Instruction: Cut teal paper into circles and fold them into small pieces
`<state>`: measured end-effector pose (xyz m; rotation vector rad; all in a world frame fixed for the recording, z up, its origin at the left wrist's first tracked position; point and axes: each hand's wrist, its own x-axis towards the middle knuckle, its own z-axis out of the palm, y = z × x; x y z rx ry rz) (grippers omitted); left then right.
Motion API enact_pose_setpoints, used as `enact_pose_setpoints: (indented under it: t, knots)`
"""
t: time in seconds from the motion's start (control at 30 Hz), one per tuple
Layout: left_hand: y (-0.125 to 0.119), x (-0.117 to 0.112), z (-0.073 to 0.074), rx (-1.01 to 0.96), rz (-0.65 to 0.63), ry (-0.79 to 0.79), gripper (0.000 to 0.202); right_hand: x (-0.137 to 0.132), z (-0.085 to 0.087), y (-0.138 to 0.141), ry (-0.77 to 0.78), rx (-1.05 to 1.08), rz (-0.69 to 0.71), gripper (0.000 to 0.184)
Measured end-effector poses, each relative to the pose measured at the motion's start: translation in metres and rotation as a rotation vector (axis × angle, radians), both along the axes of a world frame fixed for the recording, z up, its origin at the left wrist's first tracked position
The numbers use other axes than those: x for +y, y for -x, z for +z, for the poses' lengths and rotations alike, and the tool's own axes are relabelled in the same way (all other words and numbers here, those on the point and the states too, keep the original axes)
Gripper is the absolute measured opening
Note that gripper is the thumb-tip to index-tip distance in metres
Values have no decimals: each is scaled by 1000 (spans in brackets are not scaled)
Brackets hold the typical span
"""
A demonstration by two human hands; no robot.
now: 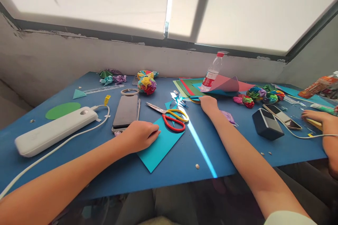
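My left hand (142, 135) rests with curled fingers over the left side of a turquoise paper sheet (155, 153); whatever lies under the fingers is hidden. Scissors (169, 117) with one red and one yellow handle lie partly on that sheet, blades apart and pointing left. Farther away, my right hand (209, 105) is closed at the end of a narrow blue paper strip (194, 97), beside the stacked coloured paper (186, 86). Small blue and white paper scraps (178, 100) lie left of this hand.
A phone (125, 111), tape roll (130, 92) and white power bank (56, 132) with a cable lie left. Crumpled-paper flowers (147, 83) and a plastic bottle (212, 72) stand behind. On the right are a dark box-shaped device (267, 123) and another person's hand (320, 119).
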<state>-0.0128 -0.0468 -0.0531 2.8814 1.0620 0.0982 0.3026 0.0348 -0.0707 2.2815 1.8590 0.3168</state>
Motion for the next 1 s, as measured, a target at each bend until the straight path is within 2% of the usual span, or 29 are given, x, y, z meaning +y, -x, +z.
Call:
enact_pose_setpoints:
  t: [0.3,0.73,1.0]
  knots:
    - [2,0,-1,-24,-25,4,31,-9,7,-9,3,-57,8,31]
    - [2,-1,-1,1,-37,-36,29,3,-12,5,-27,-103,22,35]
    - [2,-3,1,50,-38,-18,26,3,-15,4,-154,-175,140,32]
